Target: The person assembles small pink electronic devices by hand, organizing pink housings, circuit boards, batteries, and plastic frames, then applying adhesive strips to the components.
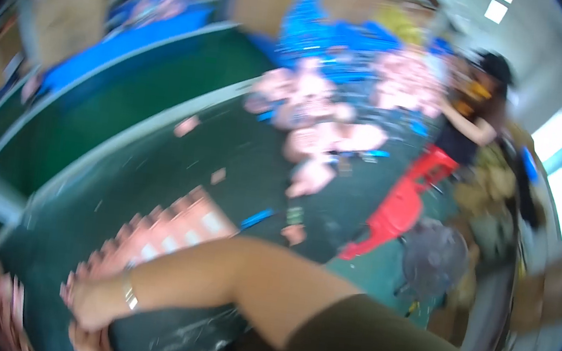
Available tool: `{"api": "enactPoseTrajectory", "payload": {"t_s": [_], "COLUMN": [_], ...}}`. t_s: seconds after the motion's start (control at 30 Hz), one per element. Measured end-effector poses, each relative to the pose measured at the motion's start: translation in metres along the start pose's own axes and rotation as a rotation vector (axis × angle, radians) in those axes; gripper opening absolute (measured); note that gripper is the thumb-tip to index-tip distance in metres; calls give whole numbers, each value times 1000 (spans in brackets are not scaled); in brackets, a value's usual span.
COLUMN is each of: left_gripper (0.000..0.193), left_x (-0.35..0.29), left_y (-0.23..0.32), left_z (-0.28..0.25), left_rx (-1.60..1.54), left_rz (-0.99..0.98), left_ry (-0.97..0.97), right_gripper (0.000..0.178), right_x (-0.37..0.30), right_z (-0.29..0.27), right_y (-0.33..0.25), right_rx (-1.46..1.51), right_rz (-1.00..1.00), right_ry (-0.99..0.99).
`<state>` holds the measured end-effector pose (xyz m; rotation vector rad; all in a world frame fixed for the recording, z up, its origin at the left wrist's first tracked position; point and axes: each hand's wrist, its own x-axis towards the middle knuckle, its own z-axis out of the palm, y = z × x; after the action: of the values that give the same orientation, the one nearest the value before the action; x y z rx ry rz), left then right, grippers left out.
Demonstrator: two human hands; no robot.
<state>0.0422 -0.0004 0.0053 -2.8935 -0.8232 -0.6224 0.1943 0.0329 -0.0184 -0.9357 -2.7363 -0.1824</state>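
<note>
My right arm, in a dark olive sleeve and with a metallic band at the wrist, reaches across to the lower left. Its hand, my right hand (97,302), is at the near end of a row of overlapping pink pieces (195,217) with white patches, laid out on the dark green table (146,190). Motion smears its fingers, so I cannot make out their grip. Just below it, my left hand (92,343) shows only in part, close to or touching the right one. Whether either hand holds anything is unclear.
Farther off lie heaps of pink pieces (335,136) and blue plastic bags (327,30). A blue pen-like item (257,218) is beside the row. To the right are a red plastic chair (400,204) and a grey round stool (434,257). A co-worker (475,108) stands at the far right.
</note>
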Motion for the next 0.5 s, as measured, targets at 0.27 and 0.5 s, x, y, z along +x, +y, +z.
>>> {"api": "enactPoseTrajectory", "payload": {"t_s": [0.27,0.5], "left_gripper": [15,57], "left_x": [34,29], "left_y": [27,26], "left_z": [-11,1], "left_rx": [-67,-2120], "left_rz": [66,-798], "left_ry": [-3,421], "right_gripper": [21,17], "right_x": [-5,-34], "right_z": [-13,-69], "right_y": [83,4], "right_rx": [525,203], "right_rz": [172,-28], "right_ry": [122,565]}}
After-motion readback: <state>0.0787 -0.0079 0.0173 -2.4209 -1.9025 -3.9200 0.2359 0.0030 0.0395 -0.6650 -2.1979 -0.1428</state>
